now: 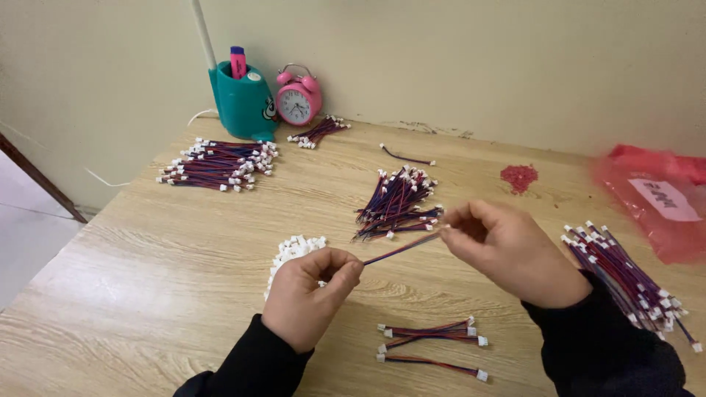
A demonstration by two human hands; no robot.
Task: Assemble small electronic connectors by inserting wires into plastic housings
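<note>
My left hand [309,294] and my right hand [507,250] hold the two ends of one short red-and-blue wire lead [401,248], stretched between them above the wooden table [147,294]. The fingers of both hands pinch its tips. A small heap of white plastic connectors [294,250] lies just beyond my left hand. A fan of similar wires with white plugs [397,202] lies behind the stretched wire. Three finished leads [434,342] rest near the front edge between my wrists.
A large wire bundle [220,165] lies at the far left, a smaller one [318,132] by the pink alarm clock [298,99] and teal pen holder [243,103]. Another bundle [632,276] lies right, beside a red plastic bag [654,198]. Tiny red bits [519,177] sit far right.
</note>
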